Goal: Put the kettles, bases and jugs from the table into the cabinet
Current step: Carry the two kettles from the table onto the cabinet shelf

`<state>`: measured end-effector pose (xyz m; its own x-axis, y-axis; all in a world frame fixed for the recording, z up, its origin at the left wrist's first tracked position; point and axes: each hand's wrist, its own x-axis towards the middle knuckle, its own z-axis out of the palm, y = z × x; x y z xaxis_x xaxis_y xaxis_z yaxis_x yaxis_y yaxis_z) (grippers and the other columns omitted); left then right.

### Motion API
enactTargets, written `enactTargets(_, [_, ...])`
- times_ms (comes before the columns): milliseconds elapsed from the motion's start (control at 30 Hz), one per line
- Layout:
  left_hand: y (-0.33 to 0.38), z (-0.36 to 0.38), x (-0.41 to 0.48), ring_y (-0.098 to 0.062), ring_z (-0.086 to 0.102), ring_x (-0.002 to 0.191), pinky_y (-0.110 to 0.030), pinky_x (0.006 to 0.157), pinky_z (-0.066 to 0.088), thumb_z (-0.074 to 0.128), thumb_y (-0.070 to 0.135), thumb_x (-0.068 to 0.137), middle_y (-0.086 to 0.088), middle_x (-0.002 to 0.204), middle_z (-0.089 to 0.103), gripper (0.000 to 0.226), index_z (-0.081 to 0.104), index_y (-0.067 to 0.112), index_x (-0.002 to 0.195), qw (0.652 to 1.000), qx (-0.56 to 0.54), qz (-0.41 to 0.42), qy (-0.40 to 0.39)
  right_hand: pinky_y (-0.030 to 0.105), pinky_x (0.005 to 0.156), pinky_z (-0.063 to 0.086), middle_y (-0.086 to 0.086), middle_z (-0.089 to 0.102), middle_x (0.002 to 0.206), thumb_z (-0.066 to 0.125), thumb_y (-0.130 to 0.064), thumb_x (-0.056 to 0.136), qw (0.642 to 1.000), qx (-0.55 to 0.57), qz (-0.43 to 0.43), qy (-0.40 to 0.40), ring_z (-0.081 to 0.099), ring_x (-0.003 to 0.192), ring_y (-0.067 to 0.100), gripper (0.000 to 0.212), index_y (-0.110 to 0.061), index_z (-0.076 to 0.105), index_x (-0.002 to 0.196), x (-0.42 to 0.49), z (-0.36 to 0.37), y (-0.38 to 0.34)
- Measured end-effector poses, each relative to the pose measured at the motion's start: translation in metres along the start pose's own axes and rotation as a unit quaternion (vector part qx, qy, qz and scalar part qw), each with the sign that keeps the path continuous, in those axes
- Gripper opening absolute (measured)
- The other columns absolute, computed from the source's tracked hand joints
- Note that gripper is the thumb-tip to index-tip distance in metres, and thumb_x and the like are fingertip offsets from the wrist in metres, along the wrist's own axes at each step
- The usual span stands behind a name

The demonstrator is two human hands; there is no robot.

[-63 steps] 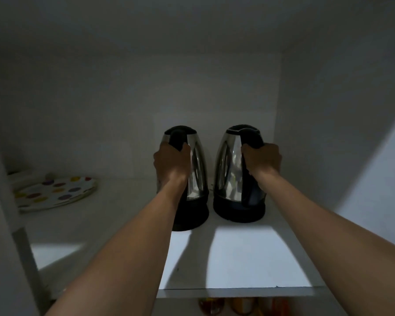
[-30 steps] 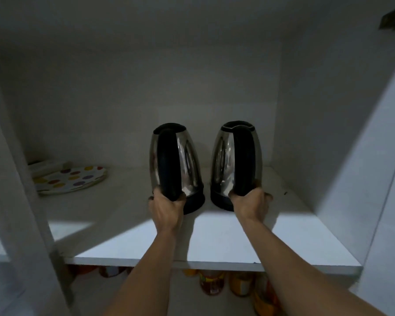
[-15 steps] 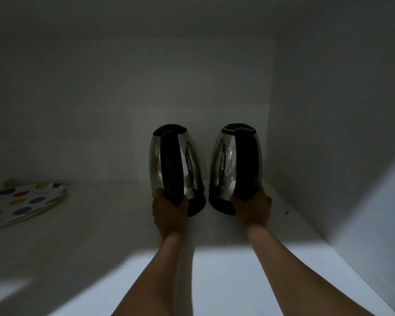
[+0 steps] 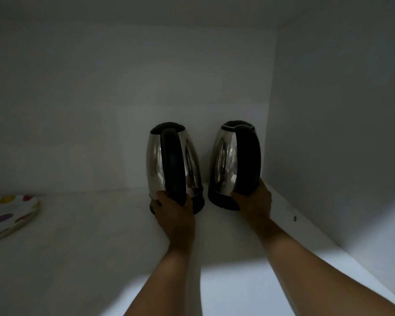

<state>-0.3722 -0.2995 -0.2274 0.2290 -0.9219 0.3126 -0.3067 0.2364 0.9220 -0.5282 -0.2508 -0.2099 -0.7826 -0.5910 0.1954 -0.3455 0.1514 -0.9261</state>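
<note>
I see both kettles pushed deeper, now at the cabinet's [image 4: 328, 110] far right. Left hand [image 4: 173, 213] grips left kettle [image 4: 172, 165] low; right hand [image 4: 253, 201] grips right kettle [image 4: 235, 160]. Releasing should come next.

Two bare forearms, no sleeves, watch or rings visible; left hand [image 4: 173, 213] and right hand [image 4: 254, 202] uncovered.

Two shiny steel kettles with black handles, the left kettle [image 4: 172, 165] and the right kettle [image 4: 235, 163], stand far back on the white cabinet shelf [image 4: 89, 247], a narrow gap between them. The right one sits just beside the cabinet's right side wall [image 4: 333, 133] (little room there). Left of them the shelf lies open as far as a polka-dot plate [image 4: 8, 215] at the far left edge.
</note>
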Motion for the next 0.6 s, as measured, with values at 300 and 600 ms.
enactTargets(300, [0.000, -0.059, -0.003, -0.039, 0.053, 0.122, -0.043, 0.101, 0.045, 0.051, 0.021, 0.095, -0.023, 0.136, 0.050, 0.057, 0.027, -0.002, 0.141, 0.972, 0.131, -0.046, -0.190, 0.046, 0.096, 0.045, 0.032, 0.036, 0.142, 0.069, -0.007, 0.086, 0.996, -0.033, 0.069, -0.043, 0.049, 0.123, 0.047, 0.069, -0.003, 0.025, 0.140, -0.042, -0.028, 0.000])
enactTargets(600, [0.066, -0.135, -0.064, -0.034, 0.025, 0.144, -0.055, 0.113, 0.025, 0.042, 0.037, 0.098, -0.017, 0.155, 0.028, 0.060, 0.028, 0.009, 0.149, 0.911, 0.352, 0.210, -0.052, 0.044, 0.097, 0.046, 0.024, 0.024, 0.149, 0.063, -0.025, 0.090, 0.979, -0.139, -0.135, -0.069, 0.048, 0.125, 0.047, 0.075, -0.020, 0.021, 0.152, -0.123, -0.068, -0.075])
